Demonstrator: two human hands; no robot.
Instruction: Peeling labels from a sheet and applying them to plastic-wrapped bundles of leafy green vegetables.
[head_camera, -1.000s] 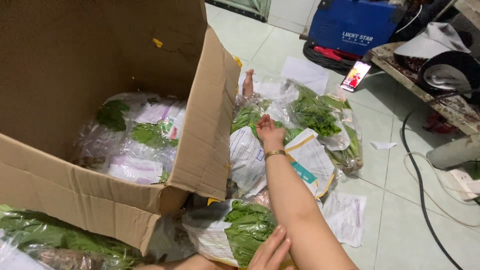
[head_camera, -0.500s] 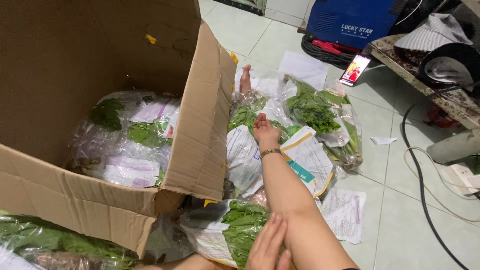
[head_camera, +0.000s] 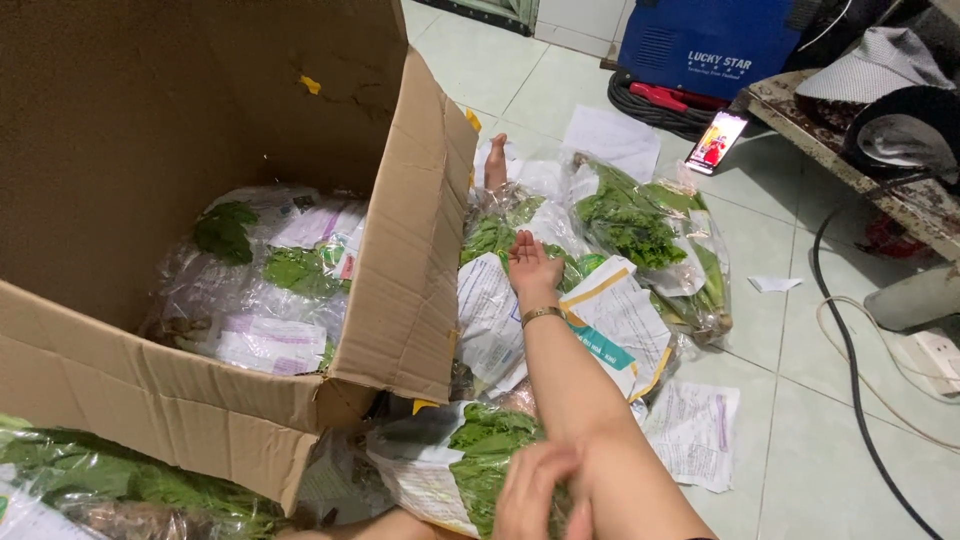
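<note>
Head camera view, looking down at a tiled floor (head_camera: 800, 400). A large open cardboard box (head_camera: 150, 400) fills the left side; inside lie clear plastic bags of leafy greens (head_camera: 270, 290) with paper labels.

To the right of the box, more bagged greens (head_camera: 640, 230) are heaped on the floor among loose printed sheets (head_camera: 695, 420).

The right hand (head_camera: 530, 265) is stretched forward, fingers together and flat, resting open on a bag of greens (head_camera: 490, 235) just beside the box flap; a bracelet circles the wrist.

The left hand (head_camera: 535, 490) sits at the bottom edge, blurred, fingers curled on a near bag of greens (head_camera: 450, 470); whether it grips cannot be told.

Farther back stand a blue machine (head_camera: 700, 40) and a lit phone (head_camera: 716, 140).
</note>
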